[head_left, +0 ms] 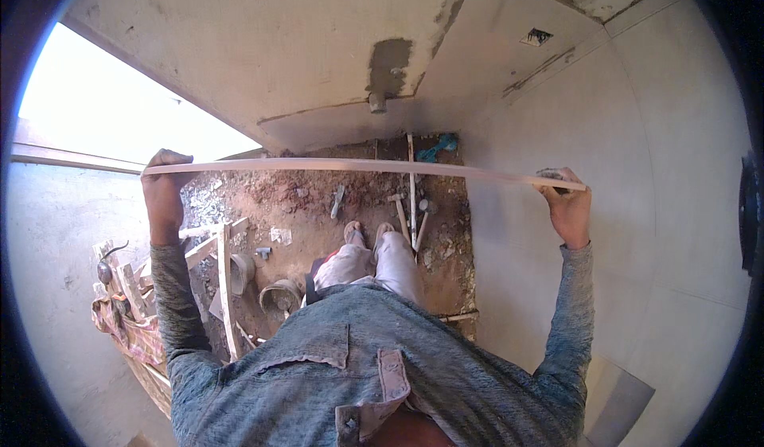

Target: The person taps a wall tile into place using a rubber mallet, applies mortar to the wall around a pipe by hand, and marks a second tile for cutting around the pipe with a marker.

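A large, thin, pale slab that looks like a wall tile (334,164) spans the space before me, seen almost edge-on. My left hand (166,196) grips its left end, fingers folded over the top edge. At the opposite end, my right hand (567,212) is closed round the edge, with dark smudges on its fingers. The slab hangs in the air, apart from the wall ahead (310,57). A short pipe stub (377,103) sticks out of that wall below a grey mortar patch (390,61). The slab's face cannot be made out.
On the rubble-strewn dirt floor (306,244) lie a mallet (427,206), a hammer (399,212) and a trowel-like tool (338,201). Blue plastic (436,148) lies by the wall's foot. Left of my legs stand a bucket (280,297) and wooden framing (225,288). A pale wall (613,128) rises at right.
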Tool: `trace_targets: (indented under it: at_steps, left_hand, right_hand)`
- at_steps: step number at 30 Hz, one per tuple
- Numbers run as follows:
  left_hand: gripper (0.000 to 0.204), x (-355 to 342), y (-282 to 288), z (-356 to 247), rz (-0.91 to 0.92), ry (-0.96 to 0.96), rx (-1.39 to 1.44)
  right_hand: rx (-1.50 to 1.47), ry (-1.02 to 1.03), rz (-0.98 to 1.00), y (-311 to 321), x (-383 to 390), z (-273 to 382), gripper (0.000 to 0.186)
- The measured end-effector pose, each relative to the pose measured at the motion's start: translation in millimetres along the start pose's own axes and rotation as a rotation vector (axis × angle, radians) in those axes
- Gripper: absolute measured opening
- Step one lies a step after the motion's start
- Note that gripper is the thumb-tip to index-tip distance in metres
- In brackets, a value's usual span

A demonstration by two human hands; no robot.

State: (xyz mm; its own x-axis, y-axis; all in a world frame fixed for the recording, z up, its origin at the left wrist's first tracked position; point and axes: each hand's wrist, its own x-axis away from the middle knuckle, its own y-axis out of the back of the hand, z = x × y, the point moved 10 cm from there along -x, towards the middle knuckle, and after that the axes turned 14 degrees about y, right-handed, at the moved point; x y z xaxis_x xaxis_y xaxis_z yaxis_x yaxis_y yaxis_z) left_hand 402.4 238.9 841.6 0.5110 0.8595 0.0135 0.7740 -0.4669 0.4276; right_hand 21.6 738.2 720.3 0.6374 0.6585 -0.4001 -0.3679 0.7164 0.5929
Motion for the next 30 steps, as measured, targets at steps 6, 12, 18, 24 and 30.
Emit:
trace_targets:
  at_steps: [6,12,18,24,30]
  left_hand:
    - [0.006,-47.1,31.6,-24.7,-0.037,-0.005,0.058]
    - [0.011,-87.3,55.6,-42.6,-0.058,-0.014,0.06]
    - [0.012,-110.1,69.7,-53.2,-0.06,-0.068,0.046]
    - [0.016,-132.7,82.0,-55.3,-0.082,-0.097,-0.015]
    - [0.015,-164.1,95.9,-43.3,-0.113,-0.001,0.095]
  right_hand:
    - [0.064,0.053,0.068,-1.5,-90.6,16.2,0.026]
    - [0.283,0.089,0.169,-2.9,-159.3,16.0,0.032]
    - [0.243,0.278,0.073,-12.6,-209.0,38.6,0.036]
    - [0.243,0.342,0.098,-35.1,-241.8,40.2,0.044]
    - [0.214,0.22,0.142,-47.6,-269.0,31.6,0.041]
